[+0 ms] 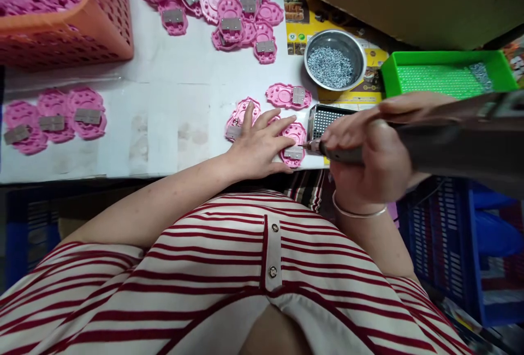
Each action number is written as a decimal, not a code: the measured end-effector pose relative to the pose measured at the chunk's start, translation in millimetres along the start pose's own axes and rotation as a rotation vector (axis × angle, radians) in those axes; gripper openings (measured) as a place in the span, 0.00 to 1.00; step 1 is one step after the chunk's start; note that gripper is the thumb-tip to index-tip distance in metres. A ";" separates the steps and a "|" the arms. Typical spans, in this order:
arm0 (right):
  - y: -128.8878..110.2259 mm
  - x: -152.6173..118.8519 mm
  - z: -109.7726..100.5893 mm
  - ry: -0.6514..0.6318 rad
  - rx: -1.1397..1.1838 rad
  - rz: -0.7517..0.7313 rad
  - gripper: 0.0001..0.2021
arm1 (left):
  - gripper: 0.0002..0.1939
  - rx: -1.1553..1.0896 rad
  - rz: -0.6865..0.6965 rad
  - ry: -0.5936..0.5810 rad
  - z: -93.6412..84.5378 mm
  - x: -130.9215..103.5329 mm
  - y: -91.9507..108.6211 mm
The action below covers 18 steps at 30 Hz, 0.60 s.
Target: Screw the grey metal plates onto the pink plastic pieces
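Observation:
My left hand [262,142] lies with fingers spread over the pink plastic parts near the table's front edge. Its fingertips touch a pink part with a metal plate [293,152], and another pink part [246,109] shows under the index finger. A third pink part [289,96] lies just beyond the fingers. My right hand [368,158] is wrapped round a dark power screwdriver [347,154], held almost level. The screwdriver's tip points left and meets the metal plate of the part by my left fingertips. A small perforated metal tray [327,118] sits partly behind my right hand.
A steel bowl of screws [310,73] stands beyond the tray, and a green tray [409,60] with some screws is at right. An orange basket [110,17] of pink pieces fills the back left. Pink parts with plates [231,25] are heaped at the back; three more [55,120] lie left.

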State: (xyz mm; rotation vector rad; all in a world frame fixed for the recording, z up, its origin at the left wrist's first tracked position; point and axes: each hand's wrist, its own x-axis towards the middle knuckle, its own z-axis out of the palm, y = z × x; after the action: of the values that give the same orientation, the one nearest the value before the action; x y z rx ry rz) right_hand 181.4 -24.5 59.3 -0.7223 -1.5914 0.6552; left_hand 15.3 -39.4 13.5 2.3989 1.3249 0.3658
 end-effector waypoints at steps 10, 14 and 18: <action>-15.9 5.3 -14.1 0.189 0.154 -0.096 0.05 | 0.23 0.035 -0.139 0.179 -27.7 30.2 -20.3; -5.8 -0.3 -11.6 0.216 0.095 -0.077 0.05 | 0.31 0.041 -0.248 0.251 -38.3 33.2 -37.4; -1.5 -4.3 -18.1 0.274 0.162 -0.034 0.03 | 0.23 0.029 -0.097 0.134 -40.1 -2.3 -40.1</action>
State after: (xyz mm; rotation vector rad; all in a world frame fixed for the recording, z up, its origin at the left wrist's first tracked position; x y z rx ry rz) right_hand 199.6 -28.4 60.1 -0.6342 -1.2810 0.6244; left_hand -32.1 -13.9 31.6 2.3590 1.5080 0.4901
